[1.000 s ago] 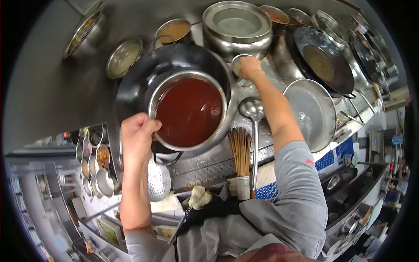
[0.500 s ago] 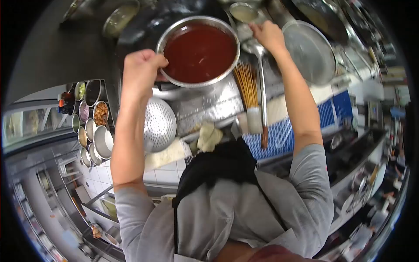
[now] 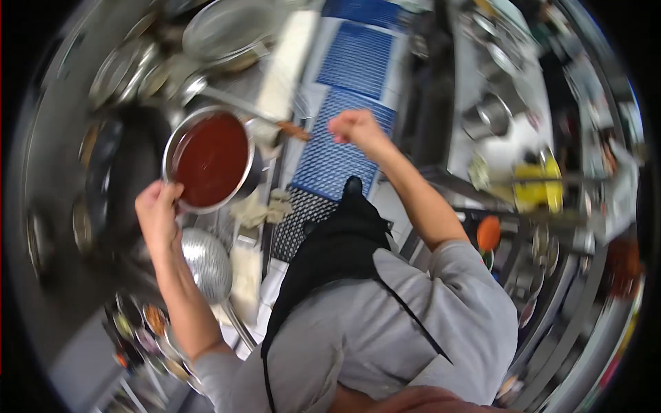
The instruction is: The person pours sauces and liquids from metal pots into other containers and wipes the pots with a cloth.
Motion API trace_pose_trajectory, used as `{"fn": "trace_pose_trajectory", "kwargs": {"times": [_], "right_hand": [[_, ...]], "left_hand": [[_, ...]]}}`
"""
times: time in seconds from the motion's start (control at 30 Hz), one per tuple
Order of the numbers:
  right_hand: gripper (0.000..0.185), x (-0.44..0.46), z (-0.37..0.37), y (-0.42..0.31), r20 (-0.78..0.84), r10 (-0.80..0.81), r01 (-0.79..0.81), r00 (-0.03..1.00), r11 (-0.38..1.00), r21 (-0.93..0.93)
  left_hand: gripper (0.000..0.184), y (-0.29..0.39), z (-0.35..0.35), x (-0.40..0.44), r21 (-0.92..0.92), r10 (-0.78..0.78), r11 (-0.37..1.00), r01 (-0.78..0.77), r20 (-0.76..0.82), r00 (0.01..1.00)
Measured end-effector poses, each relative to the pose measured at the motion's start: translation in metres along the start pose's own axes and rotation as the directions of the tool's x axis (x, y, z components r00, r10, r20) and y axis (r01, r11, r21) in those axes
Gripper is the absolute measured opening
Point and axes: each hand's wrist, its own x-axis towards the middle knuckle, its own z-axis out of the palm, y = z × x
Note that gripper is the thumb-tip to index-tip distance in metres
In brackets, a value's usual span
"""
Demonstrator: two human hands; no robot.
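My left hand (image 3: 157,215) is closed on the rim of a round metal pot (image 3: 172,153), thumb over the edge. Dark red sauce (image 3: 213,160) fills much of the pot, which looks tilted. My right hand (image 3: 358,131) is up in the air to the right, over a blue floor mat, with its fingers curled together; whether anything is in them I cannot make out. Beyond the pot lies a long ladle (image 3: 234,103) with a wooden handle end. A perforated metal strainer (image 3: 206,265) is beside my left forearm.
A dark wok (image 3: 131,179) sits left of the pot. A large round strainer or lid (image 3: 231,31) is at the top. Crumpled cloths (image 3: 255,208) lie by the counter edge. Blue mats (image 3: 344,131) cover the aisle floor. To the right, another counter (image 3: 475,155) holds metal pots.
The view has swung to the right, toward the aisle. My right hand has left the ladle area and is now over the mat. My left hand still grips the pot.
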Motion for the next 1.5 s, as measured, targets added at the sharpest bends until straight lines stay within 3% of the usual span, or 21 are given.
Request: {"fn": "trace_pose_trajectory", "kwargs": {"times": [0.03,0.07,0.13,0.23,0.27,0.37,0.43,0.47,0.53,0.63,0.73,0.87,1.17,1.5], "right_hand": [[0.007,-0.012,-0.023,0.032,0.018,-0.159,0.160,0.987,0.978,-0.134],[0.009,-0.028,-0.039,0.057,-0.075,-0.223,0.199,0.972,0.951,-0.238],[0.012,-0.078,-0.062,0.044,-0.238,-0.011,-0.136,0.971,0.795,-0.592],[0.020,-0.130,-0.101,0.082,-0.296,-0.069,-0.196,0.953,0.605,-0.772],[0.022,-0.147,-0.109,0.089,-0.360,-0.128,-0.216,0.924,0.602,-0.769],[0.030,-0.186,-0.136,0.087,-0.512,-0.304,-0.269,0.803,0.581,-0.768],[0.035,-0.204,-0.161,0.075,-0.588,-0.414,-0.328,0.695,0.545,-0.771],[0.042,-0.209,-0.176,0.073,-0.556,-0.563,-0.344,0.611,0.444,-0.828],[0.048,-0.211,-0.198,0.051,-0.610,-0.583,-0.514,0.537,0.348,-0.784],[0.040,-0.196,-0.244,0.073,-0.663,-0.518,-0.579,0.541,0.342,-0.740],[0.029,-0.184,-0.276,0.099,-0.619,-0.495,-0.534,0.610,0.321,-0.782],[0.014,-0.177,-0.293,0.098,-0.594,-0.576,-0.444,0.562,0.395,-0.804],[0.031,-0.157,-0.292,0.113,-0.655,-0.703,-0.523,0.277,0.461,-0.716],[0.031,-0.156,-0.288,0.107,-0.689,-0.695,-0.562,0.208,0.491,-0.665]], "left_hand": [[0.016,0.000,0.009,0.002,0.000,0.011,1.000,-0.011,0.084,0.996],[0.016,0.005,0.026,0.000,0.035,0.016,0.999,-0.019,0.095,0.995],[0.015,0.020,0.061,-0.006,0.039,-0.029,0.999,0.024,0.144,0.989],[0.013,0.019,0.113,0.002,-0.069,0.028,0.998,-0.010,0.271,0.962],[0.013,0.023,0.130,0.007,-0.042,-0.017,0.999,0.032,0.307,0.952],[0.014,0.026,0.190,0.014,-0.069,0.091,0.995,-0.069,0.409,0.908],[0.012,0.037,0.229,0.013,-0.054,0.084,0.996,-0.067,0.457,0.886],[0.012,0.046,0.249,0.008,-0.050,0.091,0.996,-0.077,0.472,0.877],[0.010,0.046,0.285,0.014,-0.053,0.100,0.995,-0.085,0.484,0.869],[0.008,0.066,0.337,0.006,-0.044,0.112,0.994,-0.104,0.522,0.846],[0.009,0.076,0.387,0.007,-0.047,0.125,0.992,-0.120,0.563,0.817],[0.010,0.086,0.447,0.016,-0.071,0.145,0.989,-0.128,0.610,0.779],[0.011,0.114,0.552,0.043,-0.074,0.212,0.970,-0.233,0.728,0.652],[0.009,0.144,0.616,0.057,0.033,0.223,0.897,-0.441,0.827,0.516]]}}
